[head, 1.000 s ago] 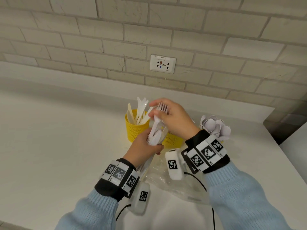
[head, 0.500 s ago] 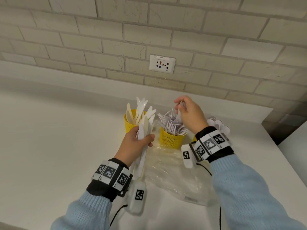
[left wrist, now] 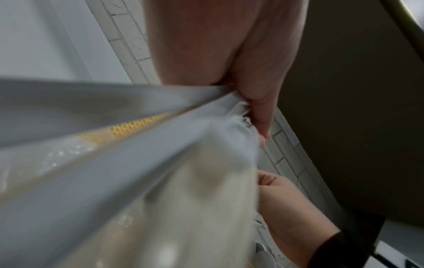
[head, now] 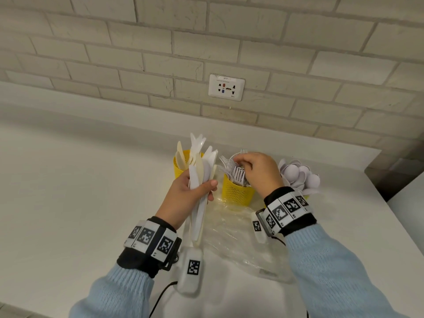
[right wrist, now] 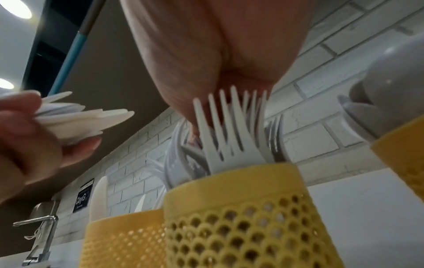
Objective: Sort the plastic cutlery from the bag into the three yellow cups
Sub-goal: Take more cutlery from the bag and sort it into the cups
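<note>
Knives (head: 199, 180) bunched in my left hand (head: 183, 198), fingers curled round them; right hand (head: 257, 171) over middle cup (head: 236, 193), fingers bent among forks (head: 236, 173), grip unclear.

Yellow perforated cups: 3 in the head view, in a row across mid-frame: left cup (head: 177, 167), middle cup (head: 237, 192), right cup (head: 306, 197) (mostly hidden behind the wrist). Hands: 2, left hand (head: 183, 198) and right hand (head: 259, 171). Clear plastic bag (head: 236, 239): 1, lower centre. Wall socket plate (head: 226, 87): 1, upper centre. Bundle of white knives (head: 202, 180) in the left hand: several, exact count cannot be told. Forks (head: 236, 173) in the middle cup, spoons (head: 300, 175) in the right cup, knives in the left cup (head: 197, 145): many each, overlapping, not countable. Tap (right wrist: 39, 234): 1, lower left of the right wrist view.
</note>
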